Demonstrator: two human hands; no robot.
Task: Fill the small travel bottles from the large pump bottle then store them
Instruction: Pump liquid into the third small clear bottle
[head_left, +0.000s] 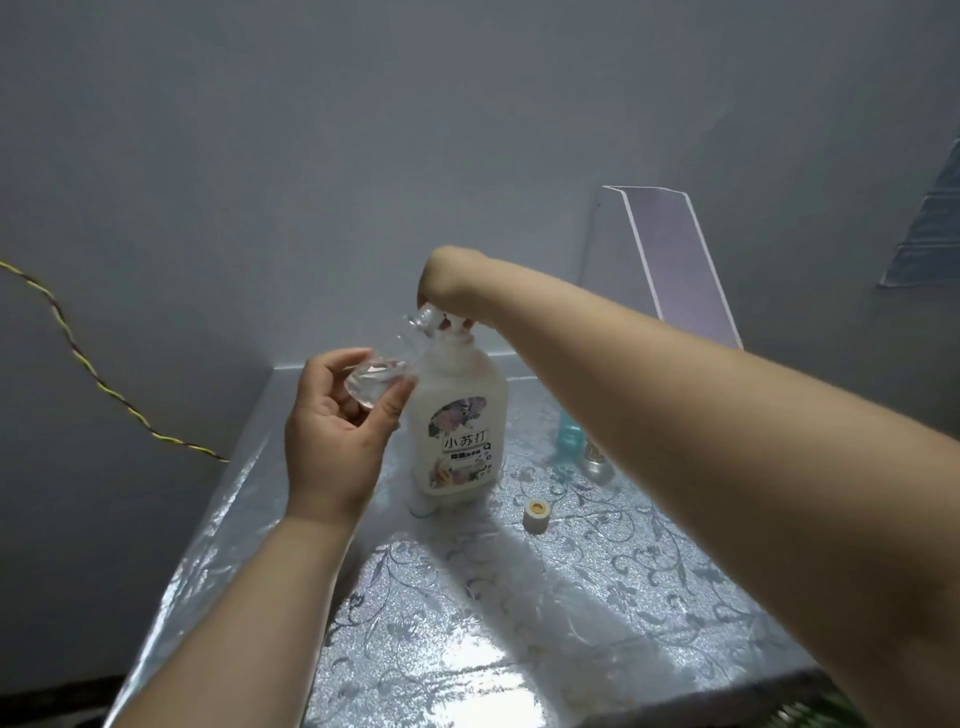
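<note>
Filling is in hand: the left hand (332, 421) grips the small clear travel bottle (387, 356), tilted to the nozzle of the large white pump bottle (460, 410) on the silver floral surface (571, 597), and the right hand (449, 286), curled over its pump, probably needs steady, aligned presses next.

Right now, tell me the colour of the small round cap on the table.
Cream-white; the small round cap shows best in the head view.
</note>
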